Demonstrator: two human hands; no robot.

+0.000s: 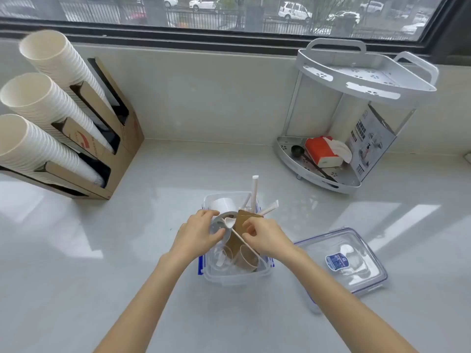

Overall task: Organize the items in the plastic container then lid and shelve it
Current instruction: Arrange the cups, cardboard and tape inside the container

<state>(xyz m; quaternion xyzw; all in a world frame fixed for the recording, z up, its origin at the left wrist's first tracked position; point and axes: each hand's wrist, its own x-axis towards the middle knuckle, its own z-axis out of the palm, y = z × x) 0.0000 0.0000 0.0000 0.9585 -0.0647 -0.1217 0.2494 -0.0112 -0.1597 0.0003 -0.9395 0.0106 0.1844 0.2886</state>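
A clear plastic container (237, 277) with blue clips sits on the counter in front of me. Inside are clear cups, a white cup, brown cardboard sleeves (242, 225), wrapped straws (254, 189) sticking up and a white plastic spoon (235, 231). My left hand (197, 233) grips a clear round cup lid (220, 225) over the container. My right hand (265, 238) pinches the spoon's handle beside the sleeves. The container's clear lid (356, 253) with a blue rim lies flat to the right.
A cardboard dispenser (119, 138) with three stacks of white paper cups stands at the left. A white two-tier corner shelf (367, 80) stands back right, its lower tier holding a red tissue pack, a black scoop and a box. A window runs along the back.
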